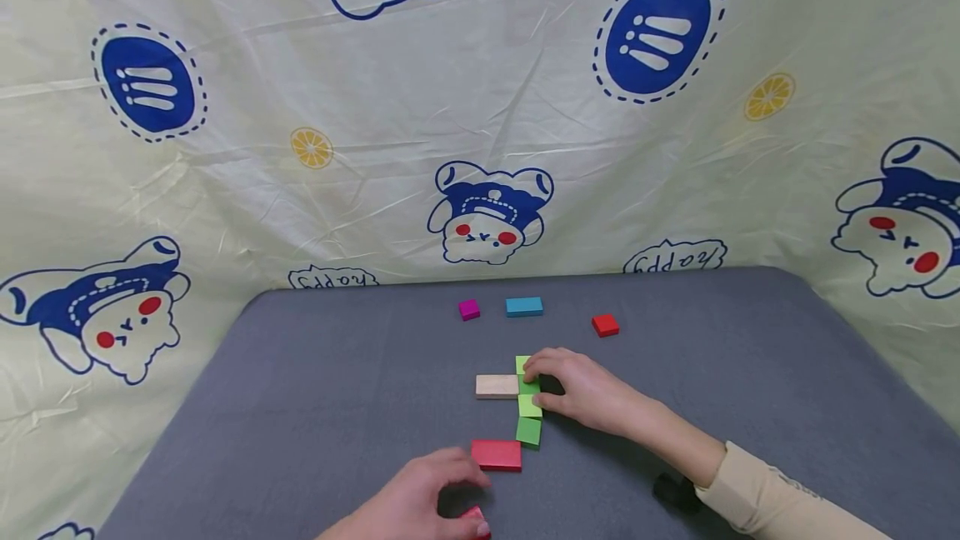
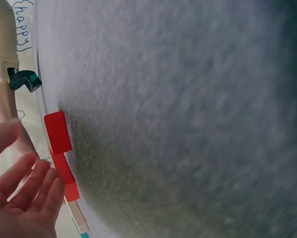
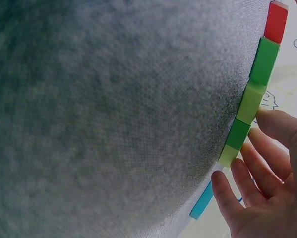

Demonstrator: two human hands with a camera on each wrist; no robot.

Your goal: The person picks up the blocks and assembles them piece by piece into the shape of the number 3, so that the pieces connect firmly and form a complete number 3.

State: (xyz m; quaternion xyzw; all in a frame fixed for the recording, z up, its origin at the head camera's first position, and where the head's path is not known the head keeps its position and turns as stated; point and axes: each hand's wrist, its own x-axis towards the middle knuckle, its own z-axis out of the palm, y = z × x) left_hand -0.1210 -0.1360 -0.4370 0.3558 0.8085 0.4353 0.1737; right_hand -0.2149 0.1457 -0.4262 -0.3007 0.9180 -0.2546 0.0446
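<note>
A row of small blocks runs toward me: a light green block (image 1: 522,364), a dark green block (image 1: 528,385), another light green block (image 1: 529,406) and a green block (image 1: 528,431). My right hand (image 1: 588,390) lies along the row's right side, with its thumb touching the nearer light green block (image 3: 251,102) and its fingers beside the farther ones. A pale wooden block (image 1: 497,387) abuts the row's left side. My left hand (image 1: 420,497) hovers by a red block (image 1: 496,455), its thumb over a smaller red block (image 1: 474,512) that it partly hides. Its fingers are loosely bent.
Farther back on the grey tabletop (image 1: 337,382) stand a magenta block (image 1: 468,309), a blue block (image 1: 524,307) and another red block (image 1: 605,325). A printed cloth (image 1: 375,107) hangs behind the table. A black device (image 1: 677,493) sits at my right wrist.
</note>
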